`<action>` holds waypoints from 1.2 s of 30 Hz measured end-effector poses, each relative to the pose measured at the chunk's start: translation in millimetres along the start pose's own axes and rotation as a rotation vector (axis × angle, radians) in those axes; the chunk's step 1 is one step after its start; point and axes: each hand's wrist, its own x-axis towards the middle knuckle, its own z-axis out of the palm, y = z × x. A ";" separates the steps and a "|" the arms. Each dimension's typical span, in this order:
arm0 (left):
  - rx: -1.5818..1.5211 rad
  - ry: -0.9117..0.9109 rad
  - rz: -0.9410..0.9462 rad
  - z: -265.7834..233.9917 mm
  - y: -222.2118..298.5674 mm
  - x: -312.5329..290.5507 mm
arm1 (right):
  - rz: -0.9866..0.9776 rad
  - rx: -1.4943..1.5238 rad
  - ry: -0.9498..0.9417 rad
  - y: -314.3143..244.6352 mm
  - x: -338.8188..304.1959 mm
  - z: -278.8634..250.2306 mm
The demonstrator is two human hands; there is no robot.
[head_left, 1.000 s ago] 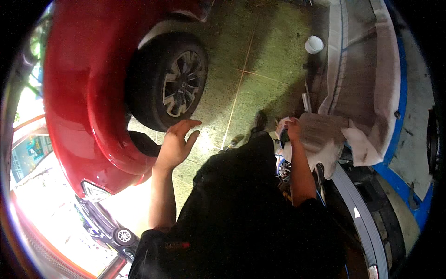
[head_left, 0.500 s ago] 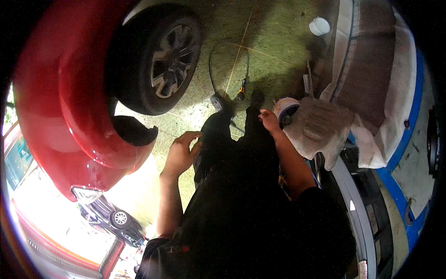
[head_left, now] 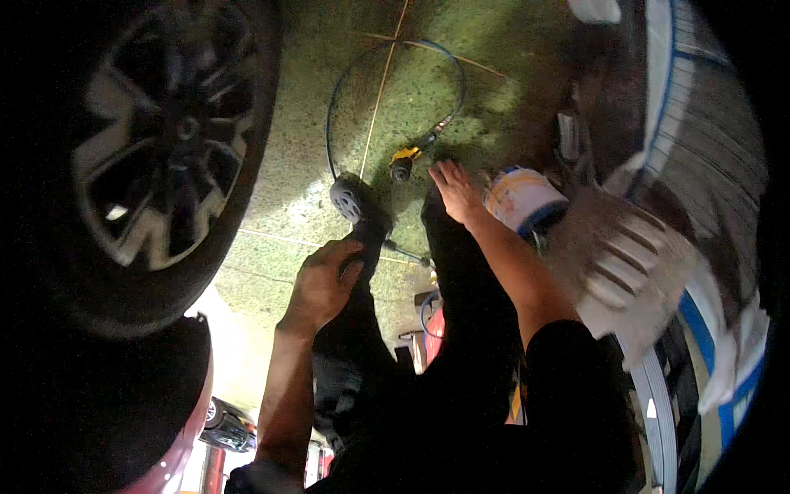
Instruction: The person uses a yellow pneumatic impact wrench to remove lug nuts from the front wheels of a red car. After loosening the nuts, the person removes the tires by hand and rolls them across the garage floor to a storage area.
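My left hand [head_left: 322, 284] rests on my left knee in dark trousers, its thumb apart and its fingers over the cloth, with nothing seen in it. On my right knee lies my right hand [head_left: 457, 191], its fingers stretched out and empty. Just beyond that hand, a yellow and black hand tool [head_left: 405, 158] lies on the floor, joined to a looping dark hose or cable [head_left: 332, 107]. A dark rounded piece with pale slots [head_left: 349, 200] shows beyond my left knee; I cannot tell what it is.
A car wheel [head_left: 185, 128] stands close at the left. At right are a stained white bucket [head_left: 522, 198], a grey cloth [head_left: 629, 255] beside it, and a long panel edged with blue [head_left: 708, 107]. Something red [head_left: 434, 333] is visible between my legs.
My view has dropped lower and nearer the floor, so the wheel and tool look larger. Both hands have come onto my knees, and the right fingers have straightened.
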 end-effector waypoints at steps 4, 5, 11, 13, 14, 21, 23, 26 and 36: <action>-0.079 0.021 -0.032 30.5 -104.0 99.6 | -0.114 -0.350 0.065 28.3 145.0 95.5; -0.043 0.027 -0.001 37.4 -130.4 118.8 | -0.151 -0.433 0.028 35.2 168.0 117.1; 0.076 -0.048 0.032 32.0 -199.5 211.7 | -0.319 -0.310 -0.033 45.7 248.0 134.6; 0.093 -0.161 0.035 13.1 -199.1 229.0 | -0.406 -0.314 0.009 55.0 257.1 141.1; 0.055 -0.142 0.054 7.0 -196.6 237.0 | -0.435 -0.289 0.029 61.1 258.9 148.2; 0.148 0.019 0.045 -18.0 -236.9 295.8 | -0.781 -0.399 -0.139 52.9 313.5 88.6; 0.201 0.030 0.011 -21.0 -244.9 299.7 | -0.808 -0.440 -0.246 49.7 313.2 77.4; 0.189 0.053 0.080 -30.8 -233.0 291.2 | -0.632 -0.232 -0.352 40.0 300.6 58.1; 0.008 0.408 0.184 -57.6 -217.4 240.3 | -0.271 1.520 -0.446 3.0 258.8 -34.0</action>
